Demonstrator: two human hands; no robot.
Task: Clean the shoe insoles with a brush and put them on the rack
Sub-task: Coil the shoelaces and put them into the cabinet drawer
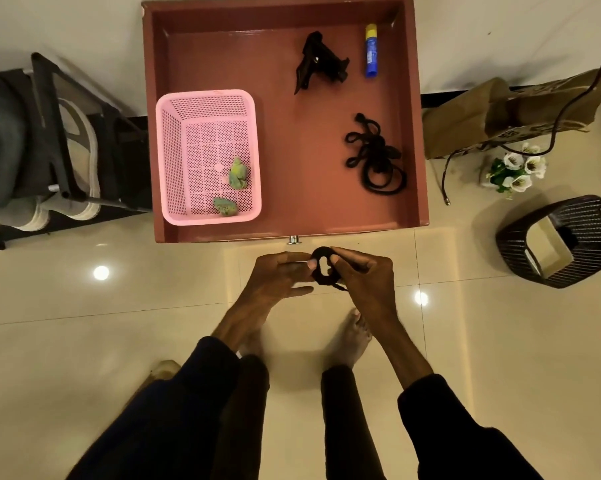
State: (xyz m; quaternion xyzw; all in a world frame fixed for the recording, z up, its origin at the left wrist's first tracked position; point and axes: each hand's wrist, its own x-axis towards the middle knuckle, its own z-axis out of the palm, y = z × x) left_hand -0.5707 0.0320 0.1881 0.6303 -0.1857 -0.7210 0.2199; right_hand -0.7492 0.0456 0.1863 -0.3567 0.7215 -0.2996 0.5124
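The red drawer (292, 202) is open. The shoe rack (50, 109) stands left of it (no insole or brush shows). Just below the drawer, left hand (278, 275) and right hand (368, 275) pinch a small black cord (321, 252); best put it away, then find a brush.

Person, seen from above.
- left hand (281, 275), right hand (365, 275): bare; short pale nails visible on few fingertips.
- forearms: bare from wrist to about mid-forearm.
- left sleeve (188, 393), right sleeve (448, 427): dark navy, long, loose fabric, plain; cuffs sit mid-forearm, soft folds.
- trousers (344, 427): dark, near black, left leg with brownish tint under light; hems at ankles.
- right foot (351, 337): bare, toes visible.
- left foot (252, 341): bare, blurred, partly hidden behind left forearm.
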